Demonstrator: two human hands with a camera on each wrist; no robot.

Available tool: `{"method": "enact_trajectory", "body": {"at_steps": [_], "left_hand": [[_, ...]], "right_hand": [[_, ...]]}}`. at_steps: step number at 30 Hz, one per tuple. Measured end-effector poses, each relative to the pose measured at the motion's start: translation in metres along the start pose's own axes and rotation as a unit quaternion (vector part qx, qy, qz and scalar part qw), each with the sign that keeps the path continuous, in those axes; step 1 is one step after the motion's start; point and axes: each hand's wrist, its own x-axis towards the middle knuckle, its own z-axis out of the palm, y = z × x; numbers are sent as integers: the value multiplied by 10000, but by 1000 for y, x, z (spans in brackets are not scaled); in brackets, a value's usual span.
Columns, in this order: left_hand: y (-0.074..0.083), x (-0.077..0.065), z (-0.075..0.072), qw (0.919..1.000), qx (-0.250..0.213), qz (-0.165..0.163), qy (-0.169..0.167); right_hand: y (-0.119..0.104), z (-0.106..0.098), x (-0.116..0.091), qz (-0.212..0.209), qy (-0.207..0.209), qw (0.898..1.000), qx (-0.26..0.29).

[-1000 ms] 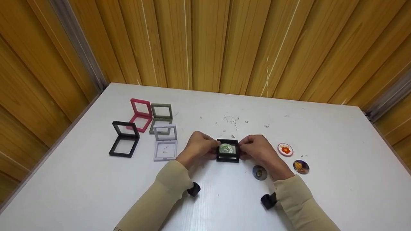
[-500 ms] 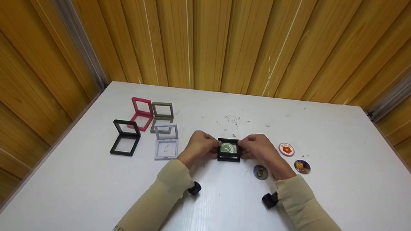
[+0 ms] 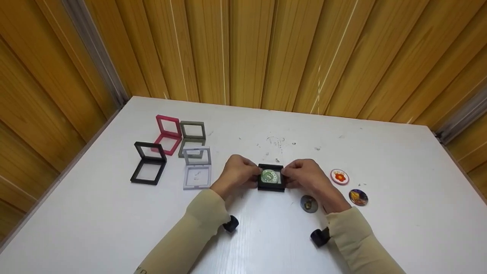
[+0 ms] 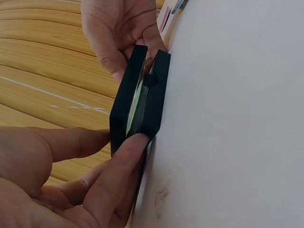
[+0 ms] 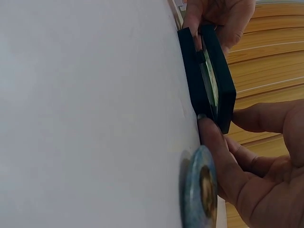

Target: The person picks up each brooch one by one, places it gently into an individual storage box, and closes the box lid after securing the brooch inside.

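A small black hinged display frame (image 3: 271, 188) lies on the table between the two hands, with a round green-and-white badge (image 3: 269, 176) visible through its clear window. My left hand (image 3: 237, 171) pinches the frame's left side between thumb and fingers. On the opposite side, my right hand (image 3: 306, 175) grips it the same way. Seen edge-on in the left wrist view, the frame's two halves (image 4: 124, 102) stand slightly apart, a narrow gap between them and the badge's green edge (image 4: 137, 105) inside. A similar gap shows between the halves (image 5: 223, 78) in the right wrist view.
Left on the white table (image 3: 114, 228) stand opened display frames: red (image 3: 167, 135), olive (image 3: 192, 123), black (image 3: 148, 163) and lavender (image 3: 197, 187). A grey-blue badge (image 3: 309, 204) lies close by the right wrist. Farther right are a red-flower badge (image 3: 339, 177) and a dark multicoloured badge (image 3: 358, 197).
The slit along the near edge of the black frame has narrowed as its upper half came down. Both hands keep their places at its sides.
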Motion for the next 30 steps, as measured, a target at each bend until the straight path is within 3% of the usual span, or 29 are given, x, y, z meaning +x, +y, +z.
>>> {"method": "enact_trajectory", "body": {"at_steps": [18, 30], "left_hand": [[-1, 1, -1, 9986, 465, 189, 150], [-2, 1, 1, 9998, 151, 66, 79]], "right_hand": [[1, 1, 1, -65, 2, 10000, -60], [2, 0, 0, -145, -67, 9999, -18]]}}
